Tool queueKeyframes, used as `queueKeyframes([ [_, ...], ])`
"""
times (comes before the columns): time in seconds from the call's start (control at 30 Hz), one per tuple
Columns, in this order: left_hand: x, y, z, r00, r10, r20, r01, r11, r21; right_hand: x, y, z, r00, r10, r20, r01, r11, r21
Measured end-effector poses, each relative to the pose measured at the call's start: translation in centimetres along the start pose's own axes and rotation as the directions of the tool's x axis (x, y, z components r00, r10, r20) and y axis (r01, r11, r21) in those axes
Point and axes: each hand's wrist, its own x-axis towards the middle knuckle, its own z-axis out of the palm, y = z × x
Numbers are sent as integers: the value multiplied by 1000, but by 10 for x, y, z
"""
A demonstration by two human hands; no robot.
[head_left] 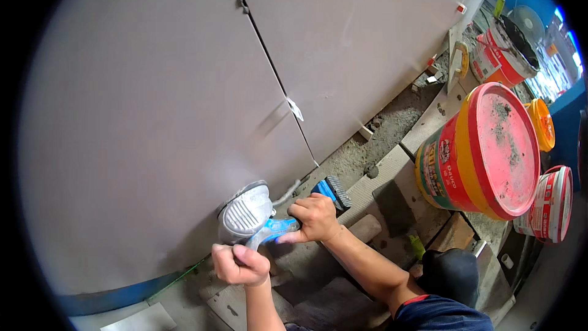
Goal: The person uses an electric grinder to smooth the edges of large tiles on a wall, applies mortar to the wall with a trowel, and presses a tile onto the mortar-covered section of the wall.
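Note:
A cordless tile vibrator [246, 216] with a ribbed, dust-grey round head, blue handle and black-and-blue battery rests against a large grey tile [147, 116] near its lower edge. My right hand [315, 217] is closed around the blue handle, close to the battery. Just below the head, my left hand [241, 265] is closed in a fist at the tool's grey side part; its fingers hide most of what they grip. A second grey tile [373, 30] adjoins the first along a dark slanting joint, where a white tile spacer [295, 109] sticks out.
A large red-and-yellow bucket [447, 153] with a mortar-spotted lid stands at right, beside a white-and-red bucket [545, 205] and an orange tub [540, 124]. Farther back is another red-and-white bucket [499, 55]. Boards [398, 168] and rubble line the tiles' lower edge.

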Motion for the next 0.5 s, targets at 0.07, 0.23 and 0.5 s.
queueKeyframes([
  [0.07,-3,-4,2,999,1,-35,-4,997,-71,3,1,-2,999,-43,10,43,999,-16],
  [0.23,-7,-11,1,996,-78,-44,73,992,-103,7,-3,-2,998,-48,28,49,998,-49],
  [0.5,4,-9,-9,992,-119,-43,113,988,-109,15,-19,-5,998,-60,-1,60,996,-73],
])
